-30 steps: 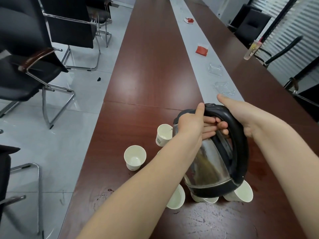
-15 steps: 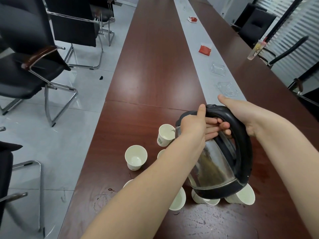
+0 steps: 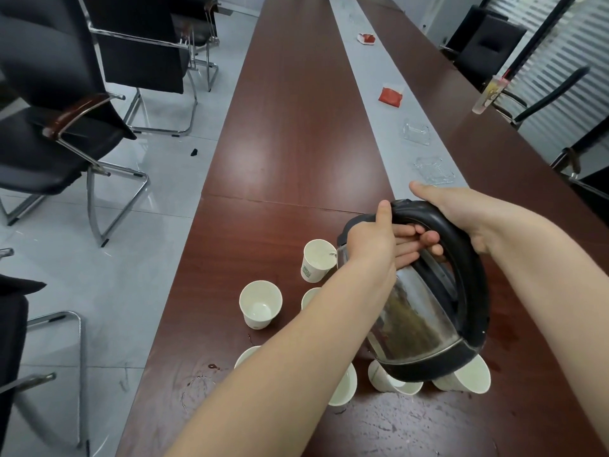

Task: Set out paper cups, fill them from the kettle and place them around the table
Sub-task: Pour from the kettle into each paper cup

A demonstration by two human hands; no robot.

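Item I log first: kettle [image 3: 418,301], raised over the near table [image 3: 296,143], spout at 10 o'clock by one paper cup [image 3: 316,260], apparently to fill it. Right hand [image 3: 461,216] wraps the handle; left hand [image 3: 369,245] clasps the lid end, steadying. Other cups [image 3: 260,305] cluster at 6 to 9 o'clock.

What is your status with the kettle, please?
Left hand and right hand grip kettle. Kettle tilted, spout at far cup. Near cups crowd under its base.

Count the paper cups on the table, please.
7 cups: one by the kettle spout, one left of it, two half behind the left arm, three near the kettle's base. Others may be hidden.
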